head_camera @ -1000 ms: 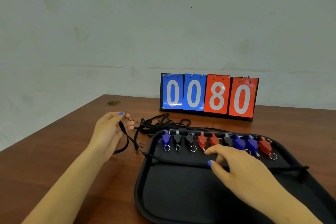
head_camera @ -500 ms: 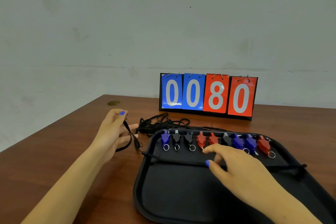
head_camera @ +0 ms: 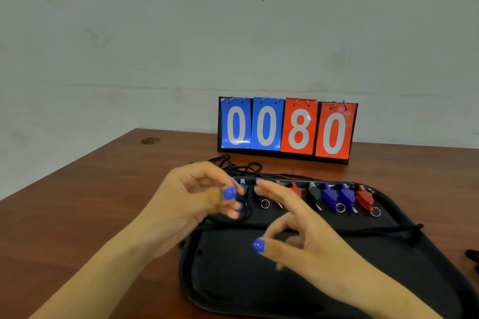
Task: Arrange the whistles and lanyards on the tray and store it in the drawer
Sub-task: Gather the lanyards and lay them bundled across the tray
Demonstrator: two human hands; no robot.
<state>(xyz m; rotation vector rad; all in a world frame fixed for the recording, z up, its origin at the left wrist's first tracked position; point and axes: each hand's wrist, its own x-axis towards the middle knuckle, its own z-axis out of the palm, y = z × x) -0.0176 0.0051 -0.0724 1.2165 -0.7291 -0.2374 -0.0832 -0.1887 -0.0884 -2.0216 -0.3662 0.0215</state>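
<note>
A black tray [head_camera: 337, 280] lies on the wooden table. Along its far edge stands a row of several whistles [head_camera: 329, 194], blue, red and black, each with a small ring. One black lanyard [head_camera: 375, 230] stretches straight across the tray below the row. My left hand [head_camera: 191, 199] hovers over the tray's far left corner, fingers pinched on a loop of a second black lanyard [head_camera: 243, 215], and hides the leftmost whistles. My right hand [head_camera: 305, 238] is raised over the tray's middle, fingers spread, holding nothing. More black lanyards [head_camera: 233, 166] lie tangled behind the tray.
A flip scoreboard [head_camera: 285, 127] reading 0080 stands at the back against the wall. A small brass disc [head_camera: 149, 140] sits in the table's far left corner. Something black [head_camera: 473, 256] pokes in at the right edge.
My left hand has carried its lanyard rightwards from the table to the tray's far left corner. My right hand has lifted off the stretched lanyard and spread its fingers.
</note>
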